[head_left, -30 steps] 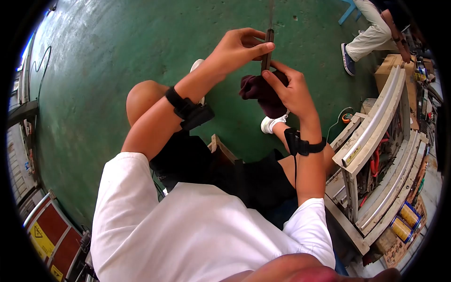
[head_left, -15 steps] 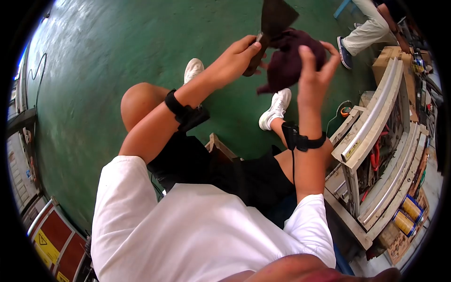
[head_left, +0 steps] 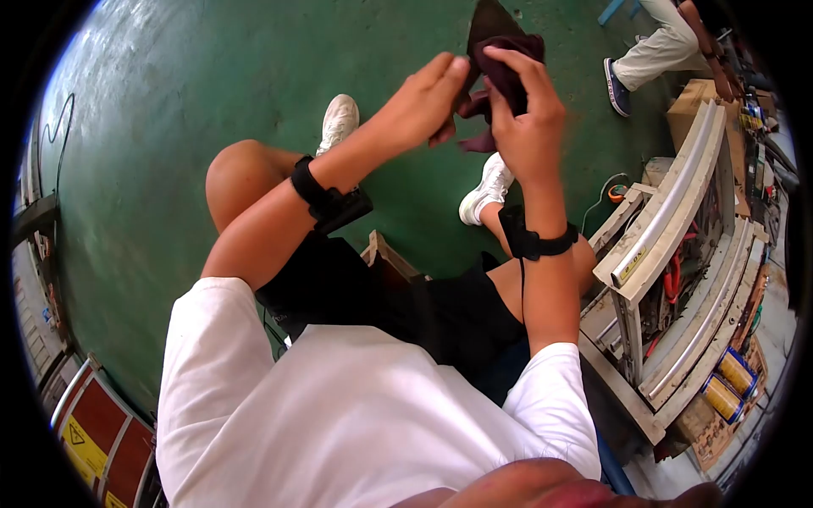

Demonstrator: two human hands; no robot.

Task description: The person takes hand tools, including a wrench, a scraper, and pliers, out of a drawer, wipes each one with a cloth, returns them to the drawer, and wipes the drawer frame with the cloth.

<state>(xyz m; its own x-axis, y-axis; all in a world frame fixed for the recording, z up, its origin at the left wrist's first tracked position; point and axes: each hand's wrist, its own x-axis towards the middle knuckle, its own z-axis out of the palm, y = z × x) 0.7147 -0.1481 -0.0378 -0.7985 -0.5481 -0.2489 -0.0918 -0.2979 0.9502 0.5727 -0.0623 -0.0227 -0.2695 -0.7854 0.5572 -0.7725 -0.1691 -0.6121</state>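
My left hand point(head_left: 423, 100) is closed around the handle of a putty knife, whose dark, flared blade point(head_left: 489, 20) points away from me. A crumpled maroon cloth point(head_left: 508, 74) wraps against the blade, with a loose end hanging below. My right hand point(head_left: 532, 118) grips this cloth, thumb and fingers pressing it on the blade. The cloth and my fingers hide most of the handle and the lower blade. Both hands are held out in front of me, above the floor and my white shoes.
A pale wooden rack point(head_left: 669, 212) stands close on my right, with yellow-and-blue cans point(head_left: 724, 398) beside it. A cardboard box point(head_left: 690, 100) is behind it. Another person's leg point(head_left: 665, 51) shows at the upper right. A red-brown panel with warning labels point(head_left: 85, 440) stands lower left.
My right hand has brought the cloth leftward onto the putty knife's blade and closed over it. The blade has turned and now shows narrower. My left hand keeps its grip, shifting slightly.
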